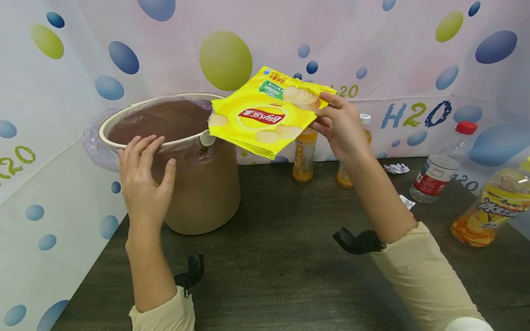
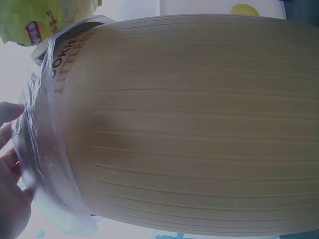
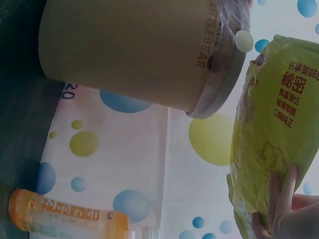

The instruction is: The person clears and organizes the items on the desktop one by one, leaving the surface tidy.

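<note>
My right hand pinches a yellow Lay's chip bag at its right end, thumb above and fingers beneath. The bag is held up in the air, its left end overlapping the bin's right rim in the head view. In the right wrist view, the back of the chip bag shows, creased, with my fingertips against it. On the left stands a tan trash bin with a thin clear liner folded over its rim. My left hand rests at the bin's near rim, fingers extended over the edge and thumb spread apart.
Behind the right hand stand two orange drink bottles. Further right are a red-capped bottle, a larger bottle of orange drink and crumpled paper on the dark table. A patterned backdrop closes off the back.
</note>
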`<state>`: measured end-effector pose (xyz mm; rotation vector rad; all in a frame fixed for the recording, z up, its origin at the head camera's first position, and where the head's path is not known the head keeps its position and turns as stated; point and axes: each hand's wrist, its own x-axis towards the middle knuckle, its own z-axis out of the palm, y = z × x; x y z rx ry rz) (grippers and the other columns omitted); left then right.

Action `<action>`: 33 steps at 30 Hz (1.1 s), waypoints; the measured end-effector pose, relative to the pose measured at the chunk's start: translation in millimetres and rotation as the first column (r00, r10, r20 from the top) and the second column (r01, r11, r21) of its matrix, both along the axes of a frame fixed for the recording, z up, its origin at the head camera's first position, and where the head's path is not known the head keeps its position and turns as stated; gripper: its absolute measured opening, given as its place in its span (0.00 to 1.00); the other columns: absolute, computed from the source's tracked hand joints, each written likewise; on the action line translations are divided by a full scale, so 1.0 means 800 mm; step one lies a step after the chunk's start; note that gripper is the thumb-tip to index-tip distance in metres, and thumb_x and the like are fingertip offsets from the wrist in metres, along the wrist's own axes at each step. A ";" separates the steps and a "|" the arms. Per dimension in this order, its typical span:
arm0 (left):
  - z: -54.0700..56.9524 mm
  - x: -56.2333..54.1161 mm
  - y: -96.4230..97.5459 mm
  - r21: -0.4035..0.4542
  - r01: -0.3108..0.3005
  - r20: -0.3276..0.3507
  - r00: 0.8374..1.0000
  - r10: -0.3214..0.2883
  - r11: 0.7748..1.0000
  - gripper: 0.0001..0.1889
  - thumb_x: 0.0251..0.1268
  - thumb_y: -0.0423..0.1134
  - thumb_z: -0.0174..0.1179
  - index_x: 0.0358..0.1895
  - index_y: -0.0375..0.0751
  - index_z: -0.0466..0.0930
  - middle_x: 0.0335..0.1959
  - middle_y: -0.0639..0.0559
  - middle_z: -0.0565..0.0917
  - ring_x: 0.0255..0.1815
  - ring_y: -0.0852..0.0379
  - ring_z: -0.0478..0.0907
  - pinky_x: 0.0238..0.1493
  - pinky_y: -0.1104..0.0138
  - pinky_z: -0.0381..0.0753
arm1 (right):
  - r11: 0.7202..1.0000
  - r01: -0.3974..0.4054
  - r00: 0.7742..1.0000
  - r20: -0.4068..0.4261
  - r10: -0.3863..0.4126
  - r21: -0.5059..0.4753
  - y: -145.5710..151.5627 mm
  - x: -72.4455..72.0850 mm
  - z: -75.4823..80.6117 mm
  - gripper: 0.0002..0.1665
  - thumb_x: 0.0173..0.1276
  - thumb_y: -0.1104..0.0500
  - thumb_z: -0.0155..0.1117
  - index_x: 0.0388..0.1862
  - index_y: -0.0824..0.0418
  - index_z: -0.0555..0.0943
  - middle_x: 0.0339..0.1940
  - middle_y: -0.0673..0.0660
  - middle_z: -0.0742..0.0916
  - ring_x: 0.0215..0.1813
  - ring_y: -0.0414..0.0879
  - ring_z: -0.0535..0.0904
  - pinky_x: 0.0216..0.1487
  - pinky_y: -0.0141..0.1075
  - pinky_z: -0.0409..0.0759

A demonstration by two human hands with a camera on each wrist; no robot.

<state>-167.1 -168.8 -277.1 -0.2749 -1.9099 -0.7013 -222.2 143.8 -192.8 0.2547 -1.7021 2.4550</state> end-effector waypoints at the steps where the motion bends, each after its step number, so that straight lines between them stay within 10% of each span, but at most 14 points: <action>1: 0.000 0.002 0.003 -0.011 -0.006 -0.001 1.000 0.006 1.000 0.19 0.58 0.32 0.58 0.55 0.33 0.75 0.56 0.42 0.73 0.65 0.51 0.58 0.68 0.59 0.39 | 1.000 0.003 1.000 0.001 -0.003 0.000 0.000 -0.001 0.000 0.30 0.66 0.73 0.46 0.68 0.67 0.58 0.61 0.62 0.66 0.43 0.48 0.78 0.41 0.31 0.79; 33: 0.003 0.007 0.012 0.038 0.001 0.039 0.999 -0.003 0.999 0.19 0.57 0.29 0.59 0.54 0.31 0.75 0.56 0.40 0.73 0.66 0.49 0.57 0.68 0.60 0.38 | 0.999 0.023 0.999 -0.032 -0.022 0.032 -0.082 -0.027 0.018 0.35 0.67 0.74 0.45 0.71 0.64 0.50 0.58 0.59 0.69 0.47 0.50 0.79 0.41 0.34 0.80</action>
